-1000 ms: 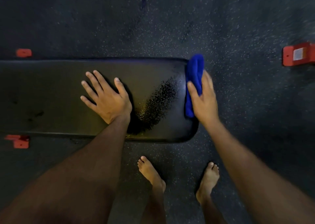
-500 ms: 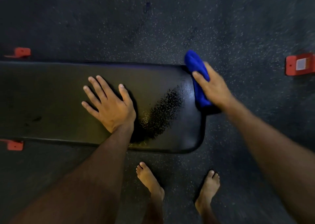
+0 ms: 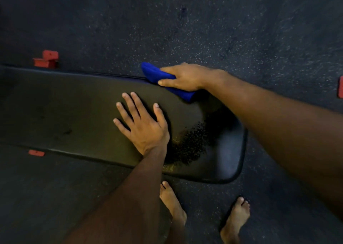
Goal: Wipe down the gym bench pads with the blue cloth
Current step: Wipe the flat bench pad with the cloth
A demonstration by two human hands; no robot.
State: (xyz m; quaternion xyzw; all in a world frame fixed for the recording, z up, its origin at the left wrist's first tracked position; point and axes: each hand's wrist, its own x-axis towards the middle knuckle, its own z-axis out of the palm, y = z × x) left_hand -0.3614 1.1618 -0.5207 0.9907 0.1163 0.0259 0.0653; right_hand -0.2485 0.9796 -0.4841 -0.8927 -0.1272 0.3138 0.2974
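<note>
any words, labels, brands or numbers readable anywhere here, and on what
None can be read.
The black padded gym bench pad, the folded blue cloth gripped by the right hand, and the dark speckled rubber floor show no print.
The red metal bracket and the red piece cut off at the right edge show no legible text.

We are pressing our left hand (image 3: 142,127) flat, fingers spread, on the black bench pad (image 3: 74,110). Our right hand (image 3: 182,76) is gripping the blue cloth (image 3: 157,74) against the pad's far edge, near its rounded end, while our bare feet (image 3: 172,204) are standing on the speckled rubber floor (image 3: 204,30).
</note>
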